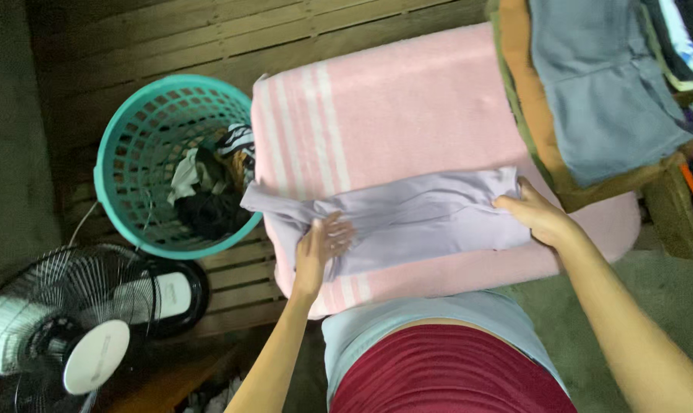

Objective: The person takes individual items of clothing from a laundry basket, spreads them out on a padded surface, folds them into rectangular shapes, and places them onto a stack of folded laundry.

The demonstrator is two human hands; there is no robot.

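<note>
A pale lilac garment [407, 222] lies folded into a long band across a pink white-striped towel [407, 107], creased, one end drooping off the towel's edge beside the teal laundry basket [124, 153].

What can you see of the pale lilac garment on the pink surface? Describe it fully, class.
The lilac garment is soft, thin-looking cloth, folded into a long band with creases running along it. It lies flat across the pink striped towel, one end drooping over the edge towards the teal basket. The left hand presses flat on it; the right hand grips its other end.
</note>
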